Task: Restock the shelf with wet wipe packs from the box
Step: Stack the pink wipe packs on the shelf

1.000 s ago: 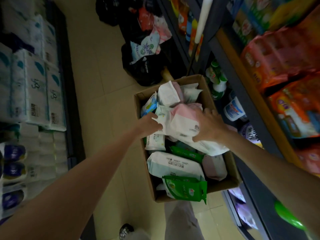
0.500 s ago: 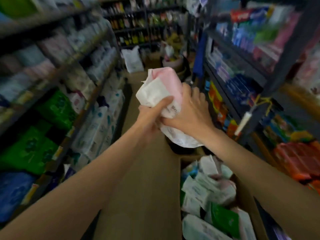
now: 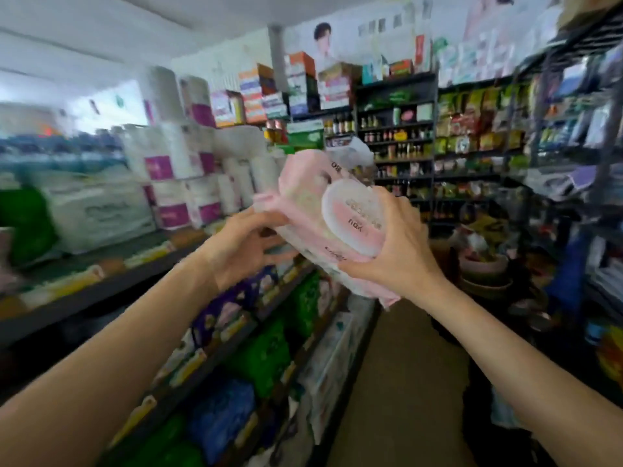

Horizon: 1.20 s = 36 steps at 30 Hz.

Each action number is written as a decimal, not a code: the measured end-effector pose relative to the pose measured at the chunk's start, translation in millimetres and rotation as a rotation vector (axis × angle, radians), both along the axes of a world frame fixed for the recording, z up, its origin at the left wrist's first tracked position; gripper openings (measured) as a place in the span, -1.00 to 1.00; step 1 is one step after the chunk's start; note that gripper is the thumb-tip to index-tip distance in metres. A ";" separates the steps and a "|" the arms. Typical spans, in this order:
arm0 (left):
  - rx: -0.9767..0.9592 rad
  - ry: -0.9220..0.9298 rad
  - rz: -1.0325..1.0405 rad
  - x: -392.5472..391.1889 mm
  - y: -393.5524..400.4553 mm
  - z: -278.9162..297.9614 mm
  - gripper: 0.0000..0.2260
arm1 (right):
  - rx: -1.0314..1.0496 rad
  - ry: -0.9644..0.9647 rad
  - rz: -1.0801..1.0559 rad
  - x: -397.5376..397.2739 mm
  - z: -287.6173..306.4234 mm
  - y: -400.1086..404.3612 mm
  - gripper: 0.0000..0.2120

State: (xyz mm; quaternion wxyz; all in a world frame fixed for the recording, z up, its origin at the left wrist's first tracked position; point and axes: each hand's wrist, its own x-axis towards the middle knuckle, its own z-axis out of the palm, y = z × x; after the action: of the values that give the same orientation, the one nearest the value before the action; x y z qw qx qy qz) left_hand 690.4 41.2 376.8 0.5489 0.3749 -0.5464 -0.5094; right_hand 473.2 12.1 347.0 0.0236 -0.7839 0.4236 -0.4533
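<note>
A shop aisle runs ahead, with a long shelf [image 3: 111, 288] on the left and dark racks [image 3: 397, 136] of bottles and packets at the back and right. The top of the left shelf carries big wrapped bundles of paper rolls [image 3: 178, 170], white with purple labels; the lower levels hold green packs [image 3: 263, 355] and blue packs [image 3: 222, 412], much of it blurred. Cartons [image 3: 266, 92] are stacked high near the back wall. Both bare forearms reach forward from the bottom corners and meet at mid-frame, where the wipes pack [image 3: 313, 210], pink and white, is held up in the air just off the left shelf's upper level, tilted, its oval lid [image 3: 354, 219] facing the camera. The right hand [image 3: 394, 254] is clamped on the pack's lower right end, fingers wrapped beside the lid. The left hand [image 3: 242, 244] grips the pack's left edge from below, thumb on top. The box is out of view.
</note>
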 end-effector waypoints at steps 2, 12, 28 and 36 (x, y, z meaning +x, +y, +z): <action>-0.012 -0.014 0.075 49.6 25.6 9.8 -0.34 | -0.224 0.139 -0.071 41.3 17.7 5.0 -0.07; -0.191 -0.038 0.409 200.9 127.4 43.1 -0.39 | -0.647 0.050 0.330 234.1 65.5 3.9 -0.09; -0.331 -0.625 1.514 324.4 160.2 86.2 -0.24 | -0.908 -0.180 0.752 477.6 115.9 -20.5 -0.21; 0.160 -1.264 1.549 367.8 186.0 76.4 -0.45 | -0.997 0.097 0.871 568.2 84.8 -6.4 -0.11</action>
State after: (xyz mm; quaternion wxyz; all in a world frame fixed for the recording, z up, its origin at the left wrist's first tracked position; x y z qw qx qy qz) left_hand 1058.2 227.2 453.1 0.3113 0.8650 -0.3072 0.2459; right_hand 1041.3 5.6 431.8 -0.1801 -0.8200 -0.1922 -0.5081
